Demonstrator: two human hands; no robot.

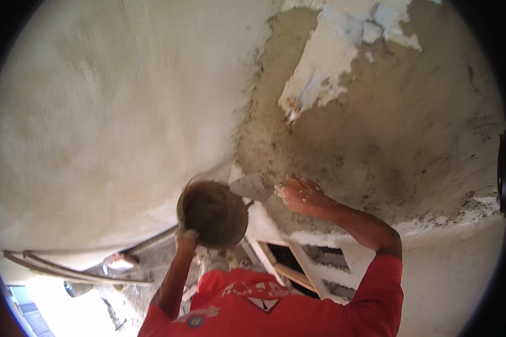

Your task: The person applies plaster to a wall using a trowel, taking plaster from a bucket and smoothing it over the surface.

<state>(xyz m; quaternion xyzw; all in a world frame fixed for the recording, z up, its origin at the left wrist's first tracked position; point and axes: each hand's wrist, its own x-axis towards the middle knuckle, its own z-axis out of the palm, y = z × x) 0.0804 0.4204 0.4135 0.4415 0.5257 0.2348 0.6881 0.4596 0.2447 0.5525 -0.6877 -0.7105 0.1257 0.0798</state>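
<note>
A round bucket (212, 213), dark inside, is tilted so that its mouth faces up into view. My left hand (186, 238) grips its lower left rim; what lies inside is too dim to make out clearly. My right hand (302, 195), spotted with pale mortar, is closed round a trowel, whose handle is hidden by the fingers. The trowel's flat grey blade (253, 186) points left, close to the bucket's right rim. Beyond my right hand spreads rough brown mortar (376, 135) on the wall, around a jagged pale patch (323, 73).
Smooth beige plaster (112, 112) fills the left side. Curved-looking wooden strips (73, 274) stand at the lower left, near a bright opening (67, 314). Below my right arm is a wooden frame (289, 264) with dark openings. A black object (503, 174) shows at the right edge.
</note>
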